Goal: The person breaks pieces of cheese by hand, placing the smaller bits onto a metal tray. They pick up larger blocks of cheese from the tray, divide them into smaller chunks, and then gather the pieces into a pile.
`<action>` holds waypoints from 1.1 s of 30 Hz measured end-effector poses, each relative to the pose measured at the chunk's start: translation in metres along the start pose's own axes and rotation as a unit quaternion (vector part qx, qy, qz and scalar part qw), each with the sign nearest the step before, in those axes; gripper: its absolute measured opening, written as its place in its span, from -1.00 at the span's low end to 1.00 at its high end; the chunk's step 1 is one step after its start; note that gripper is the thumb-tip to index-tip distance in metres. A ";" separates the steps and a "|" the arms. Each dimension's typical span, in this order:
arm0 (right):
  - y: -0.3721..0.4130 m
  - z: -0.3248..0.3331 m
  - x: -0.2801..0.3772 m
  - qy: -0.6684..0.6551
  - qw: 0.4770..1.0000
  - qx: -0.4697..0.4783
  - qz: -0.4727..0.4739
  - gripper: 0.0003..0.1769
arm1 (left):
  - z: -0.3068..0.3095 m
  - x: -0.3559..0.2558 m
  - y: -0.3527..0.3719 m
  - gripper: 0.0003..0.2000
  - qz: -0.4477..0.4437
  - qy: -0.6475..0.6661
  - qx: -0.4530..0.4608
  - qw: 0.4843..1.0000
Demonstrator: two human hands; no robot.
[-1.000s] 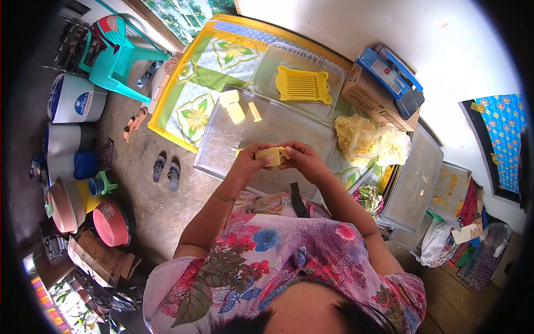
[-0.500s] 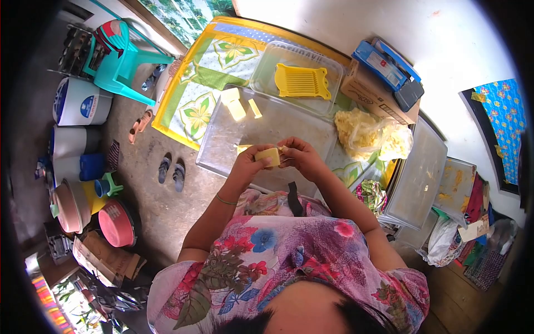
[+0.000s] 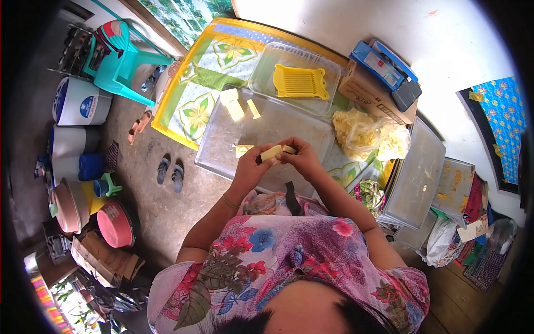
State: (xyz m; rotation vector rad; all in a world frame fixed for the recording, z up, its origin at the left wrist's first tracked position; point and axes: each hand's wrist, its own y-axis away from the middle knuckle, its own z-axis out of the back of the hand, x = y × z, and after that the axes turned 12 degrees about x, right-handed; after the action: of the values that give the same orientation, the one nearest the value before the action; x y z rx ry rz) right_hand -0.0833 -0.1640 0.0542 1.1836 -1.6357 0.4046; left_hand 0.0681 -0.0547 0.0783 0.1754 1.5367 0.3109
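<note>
A pale yellow block [image 3: 271,153] with flat cut sides is held over the metal tray [image 3: 217,153], in my left hand [image 3: 250,165]. Closed beside it, my right hand [image 3: 303,158] pinches a smaller pale yellow piece [image 3: 288,149]; its fingertips meet the block's right end. Another pale yellow piece [image 3: 243,150] lies on the tray by my left fingers. Farther back on the tray are a larger chunk [image 3: 232,104] and a narrow strip [image 3: 253,108] of the same colour.
Behind the tray, a yellow ridged board [image 3: 301,82] lies on a clear plastic lid [image 3: 264,78]. To the right sit a plastic bag of yellow pieces [image 3: 359,131], a cardboard box [image 3: 367,92] and leaning trays [image 3: 414,172]. A green chair [image 3: 119,72] stands at the left.
The block has turned in my left hand and now shows a narrower side. My right hand has moved closer, a small piece showing in its fingers. The piece by my left hand is more exposed.
</note>
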 end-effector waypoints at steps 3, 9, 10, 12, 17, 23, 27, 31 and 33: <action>0.000 0.002 0.002 0.000 1.000 -0.004 0.006 -0.68 | -0.001 -0.006 -0.003 -0.66 -0.015 -0.004 -0.007 1.000; 0.002 0.006 0.005 -0.089 0.995 0.041 -0.013 -0.68 | 0.003 -0.006 -0.008 -0.67 -0.007 0.029 0.020 0.999; 0.002 0.009 0.002 -0.092 0.995 0.046 -0.013 -0.67 | 0.004 -0.008 -0.008 -0.67 -0.003 0.043 0.026 0.999; 0.001 0.011 0.003 -0.135 0.990 0.042 -0.022 -0.67 | 0.005 -0.012 -0.010 -0.67 0.013 0.091 0.030 0.995; 0.002 0.007 0.017 -0.204 0.978 0.043 -0.026 -0.63 | 0.004 -0.022 -0.013 -0.67 0.034 0.170 0.003 0.985; 0.000 0.011 0.012 -0.088 0.995 0.048 -0.001 -0.67 | 0.001 -0.018 -0.019 -0.69 0.017 0.152 0.010 0.988; 0.002 0.014 0.016 -0.130 0.991 0.042 -0.005 -0.69 | 0.001 -0.015 -0.024 -0.70 0.026 0.209 0.022 0.977; 0.002 0.018 0.011 -0.186 0.981 0.054 -0.010 -0.71 | 0.001 -0.010 -0.026 -0.70 0.033 0.274 0.044 0.960; 0.002 0.019 0.012 -0.205 0.977 0.057 -0.013 -0.71 | 0.002 -0.011 -0.028 -0.70 0.042 0.293 0.051 0.954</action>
State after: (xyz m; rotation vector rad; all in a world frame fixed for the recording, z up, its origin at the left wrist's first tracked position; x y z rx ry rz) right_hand -0.0943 -0.1828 0.0571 1.4442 -1.9660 0.2483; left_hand 0.0723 -0.0846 0.0800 0.2442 2.1412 0.3699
